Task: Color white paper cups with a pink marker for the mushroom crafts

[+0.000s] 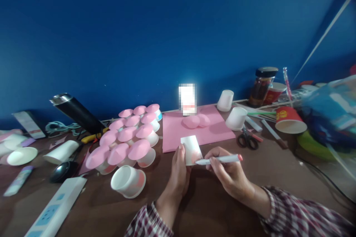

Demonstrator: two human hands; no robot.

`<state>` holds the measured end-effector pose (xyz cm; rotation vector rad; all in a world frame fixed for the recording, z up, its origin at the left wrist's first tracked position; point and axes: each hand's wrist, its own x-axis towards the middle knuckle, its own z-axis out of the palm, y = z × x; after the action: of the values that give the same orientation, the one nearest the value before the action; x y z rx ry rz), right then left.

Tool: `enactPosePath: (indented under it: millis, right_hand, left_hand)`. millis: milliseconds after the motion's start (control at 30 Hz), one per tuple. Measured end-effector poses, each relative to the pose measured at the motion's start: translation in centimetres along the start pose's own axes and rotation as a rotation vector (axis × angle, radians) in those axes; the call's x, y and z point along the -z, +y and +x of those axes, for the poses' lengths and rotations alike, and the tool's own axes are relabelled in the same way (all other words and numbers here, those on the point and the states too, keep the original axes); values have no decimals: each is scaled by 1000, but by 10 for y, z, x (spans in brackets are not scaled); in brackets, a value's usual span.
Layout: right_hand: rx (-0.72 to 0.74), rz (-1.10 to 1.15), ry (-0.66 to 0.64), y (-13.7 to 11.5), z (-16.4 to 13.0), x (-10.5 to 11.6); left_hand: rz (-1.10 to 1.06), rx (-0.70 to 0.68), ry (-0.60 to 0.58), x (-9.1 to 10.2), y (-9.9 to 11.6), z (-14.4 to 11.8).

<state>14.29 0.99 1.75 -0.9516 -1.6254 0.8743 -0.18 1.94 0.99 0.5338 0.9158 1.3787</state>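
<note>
Hands work at a brown table [211, 207]. The left hand [178, 172] grips an upturned white paper cup [190, 149], while the right hand [226, 170] pinches a marker [219, 160] touching its side. Pink-topped cups [128, 137] cluster nearby.

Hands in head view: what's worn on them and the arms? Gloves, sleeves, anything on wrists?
Both are bare: no gloves, no rings or watch visible on the left hand or right hand. Each arm wears a long plaid sleeve, dark red and white check, ending at the wrist; the left sleeve shows less than the right sleeve.
</note>
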Motion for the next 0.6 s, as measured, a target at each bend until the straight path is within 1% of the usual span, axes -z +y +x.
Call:
enactPosePath:
  millis: [133,300,467,600]
  right_hand:
    - [-35,46,5,-1,0,-1]
    - [-17,0,-2,-3,1,0]
    - [-50,84,-3,1,-1,-2]
    - [-54,83,6,4,-1,-2]
  left_hand:
    - [5,-5,-20,0,0,0]
    - [-7,11,-2,0,0,-2]
    - [-14,-5,-28,3,-2,1]
    - [-13,11,-2,4,-3,3]
